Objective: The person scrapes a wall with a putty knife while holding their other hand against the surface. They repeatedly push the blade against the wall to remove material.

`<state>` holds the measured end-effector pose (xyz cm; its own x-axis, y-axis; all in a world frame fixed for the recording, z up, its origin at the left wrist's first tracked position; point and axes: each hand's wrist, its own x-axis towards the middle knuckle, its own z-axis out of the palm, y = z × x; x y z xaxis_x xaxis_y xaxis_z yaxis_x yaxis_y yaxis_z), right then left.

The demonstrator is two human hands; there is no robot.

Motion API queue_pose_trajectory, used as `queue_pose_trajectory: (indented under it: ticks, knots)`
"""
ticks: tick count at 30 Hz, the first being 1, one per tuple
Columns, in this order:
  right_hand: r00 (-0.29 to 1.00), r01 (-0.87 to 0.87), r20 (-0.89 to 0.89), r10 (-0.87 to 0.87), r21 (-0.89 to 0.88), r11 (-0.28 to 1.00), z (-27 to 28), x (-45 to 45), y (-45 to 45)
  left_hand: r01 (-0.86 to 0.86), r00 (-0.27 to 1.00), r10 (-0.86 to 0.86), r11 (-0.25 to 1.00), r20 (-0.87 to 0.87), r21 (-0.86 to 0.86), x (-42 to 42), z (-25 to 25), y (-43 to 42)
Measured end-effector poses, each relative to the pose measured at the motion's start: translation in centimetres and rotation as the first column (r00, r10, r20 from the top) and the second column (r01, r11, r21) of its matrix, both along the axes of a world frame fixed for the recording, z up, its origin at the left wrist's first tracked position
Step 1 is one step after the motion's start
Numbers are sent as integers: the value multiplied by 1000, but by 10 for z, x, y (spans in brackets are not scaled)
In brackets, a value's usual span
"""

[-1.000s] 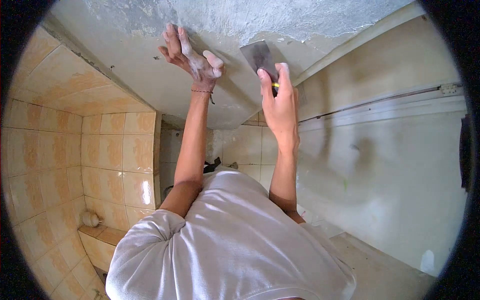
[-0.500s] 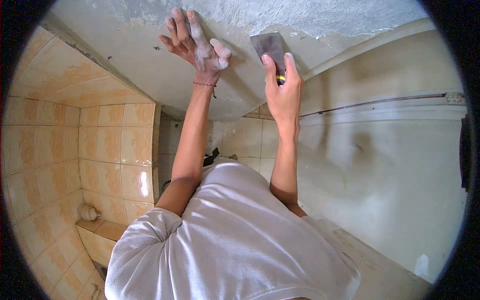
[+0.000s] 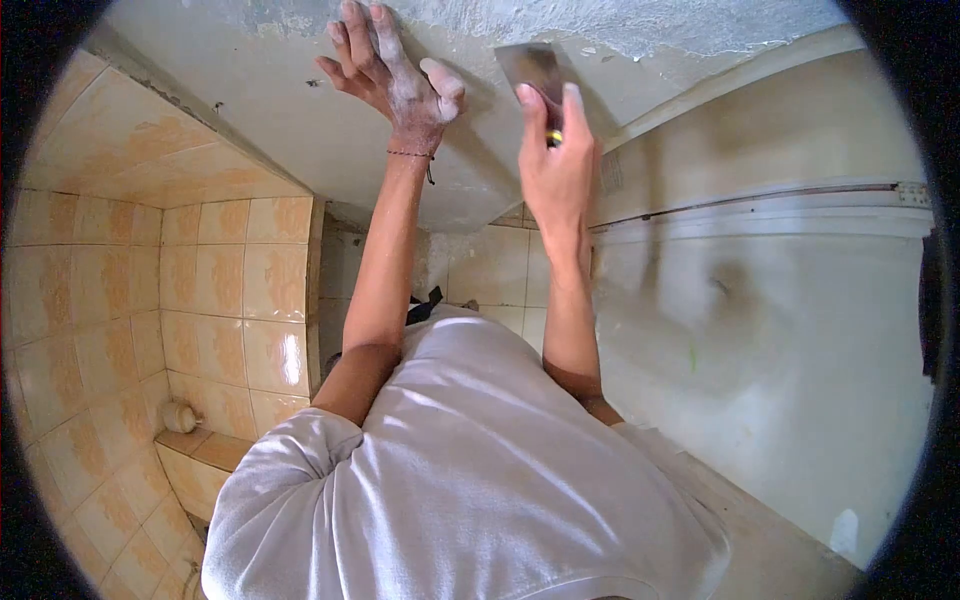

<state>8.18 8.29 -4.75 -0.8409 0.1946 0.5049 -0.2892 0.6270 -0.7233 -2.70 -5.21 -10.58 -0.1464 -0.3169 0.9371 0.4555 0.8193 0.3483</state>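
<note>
The right hand (image 3: pixel 560 170) grips a putty knife (image 3: pixel 533 68), thumb and a fingertip on the blade, a yellow band (image 3: pixel 553 138) showing at the handle. The blade stands at the lower border of a rough, bared patch (image 3: pixel 690 28) on the painted wall (image 3: pixel 270 140), nearer the wall's right edge than its left; whether it touches is unclear. The left hand (image 3: pixel 400 95), dusted white, is open with fingers spread, palm towards the wall, seemingly as a brace.

For clean scraping, a low blade angle with the edge just under the loose paint and short, even pushes should serve best; a dug-in corner could gouge the surface.

No brand, label or writing is readable; the blade is blurred and the handle mostly hidden.
</note>
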Motion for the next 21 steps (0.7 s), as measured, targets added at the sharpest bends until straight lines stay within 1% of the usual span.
queue_pose_trajectory:
  ticks: [1,2,4,5,8,9,10,12,13,15,18,20,21]
  knots:
    - [1000,-13,-26,14,40,999,1,-4,-5,6,999,-7,1000,41,17,2,-1,1]
    - [1000,-11,-23,12,41,999,2,-3,-5,8,999,-9,1000,43,18,2,-2,0]
    - [995,6,95,-13,71,997,5,6,-5,15,999,-15,1000,34,-2,2,-3,-2]
    - [996,-20,90,24,-49,999,2,10,-3,13,1000,-13,1000,27,1,2,-1,-2]
    - [1000,8,22,-8,-29,1000,-8,5,-6,26,999,-25,1000,39,-13,5,0,-2]
    - [997,29,71,-28,-23,999,-5,6,-8,18,999,-17,1000,33,-9,3,-1,-1]
    - [997,27,73,-25,-27,999,-8,4,-8,10,1000,-10,1000,24,-5,2,-2,-2]
    - [997,-28,-68,23,-75,997,-17,0,-7,1,1000,-1,1000,23,-16,2,-3,-2]
    - [997,-26,-70,20,-74,997,-20,1,-6,-6,1000,7,1000,19,-23,2,-2,-2]
    - [1000,-28,-11,27,-107,994,-21,-2,-4,-5,1000,6,1000,27,-14,3,-1,-3]
    - [996,-58,-73,50,-106,993,-24,-12,-12,-2,999,3,1000,53,-16,2,-2,-5]
    - [998,-60,-32,57,-94,994,-22,-3,-11,-3,998,4,1000,68,-19,5,-7,-2]
    - [999,-47,-10,46,-129,991,-24,2,-9,3,998,-3,1000,62,-1,4,-8,-2]
